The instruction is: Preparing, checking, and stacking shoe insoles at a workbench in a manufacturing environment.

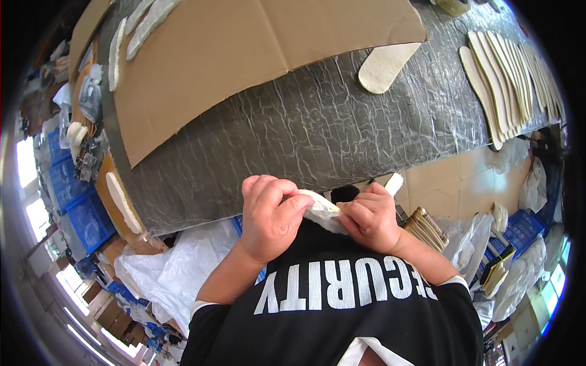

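Note:
Close in front of my chest, at the table's near edge, both hands hold a whitish, fleecy insole (323, 210). My left hand (271, 213) pinches one end between thumb and fingers. A little to the right, my right hand (372, 219) is closed round the other part, thumb on top, and a pale tip sticks out past its knuckles. The insole looks bent between the hands, and much of it is hidden by the fingers. Farther off, a single cream insole (387, 68) lies on the table, partly under a cardboard sheet (244, 58).
The dark table (293, 131) has a wrinkled film covering. Overlapping cream insoles (500, 85) stand in a row at the far right. White strips (149, 27) lie at the upper left. Plastic bags (183, 268) and blue crates (88, 219) fill the left side; a bundled stack (426, 229) sits below right.

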`<state>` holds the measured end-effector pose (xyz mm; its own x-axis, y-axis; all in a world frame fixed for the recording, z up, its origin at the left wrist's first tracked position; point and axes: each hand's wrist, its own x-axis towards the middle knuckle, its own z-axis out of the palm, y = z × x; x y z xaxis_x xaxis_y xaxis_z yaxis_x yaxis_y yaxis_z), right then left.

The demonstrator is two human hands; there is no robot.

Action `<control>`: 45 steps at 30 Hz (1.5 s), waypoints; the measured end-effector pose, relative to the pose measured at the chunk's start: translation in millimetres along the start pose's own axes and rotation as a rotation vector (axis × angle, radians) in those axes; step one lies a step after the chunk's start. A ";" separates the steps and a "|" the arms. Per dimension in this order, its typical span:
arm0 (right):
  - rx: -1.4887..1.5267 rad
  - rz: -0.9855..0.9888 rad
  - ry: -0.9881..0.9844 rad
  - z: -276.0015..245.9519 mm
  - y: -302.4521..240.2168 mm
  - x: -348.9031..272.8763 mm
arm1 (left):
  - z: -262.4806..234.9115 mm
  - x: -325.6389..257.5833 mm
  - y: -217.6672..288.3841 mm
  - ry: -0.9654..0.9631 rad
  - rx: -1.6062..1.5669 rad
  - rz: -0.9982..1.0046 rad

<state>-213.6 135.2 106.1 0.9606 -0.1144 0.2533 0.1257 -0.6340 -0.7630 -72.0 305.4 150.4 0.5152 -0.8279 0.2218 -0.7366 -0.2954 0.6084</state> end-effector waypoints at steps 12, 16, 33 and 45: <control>0.014 0.201 0.010 -2.6 -4.6 -0.8 | 14.3 -11.9 0.6 -0.027 0.136 0.183; 0.054 0.328 0.090 5.6 -5.7 -3.5 | 21.6 -23.6 3.0 -0.045 0.239 0.232; 0.051 0.259 0.033 11.2 -7.0 -1.3 | 20.1 -11.3 -2.4 -0.060 0.063 -0.025; -0.069 0.405 0.059 17.3 -5.0 -1.9 | 20.8 -16.3 0.8 -0.106 0.120 0.026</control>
<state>-211.7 151.8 99.2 0.9128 -0.4077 -0.0236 -0.2783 -0.5787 -0.7666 -90.1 308.7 131.5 0.4508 -0.8798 0.1511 -0.7997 -0.3228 0.5062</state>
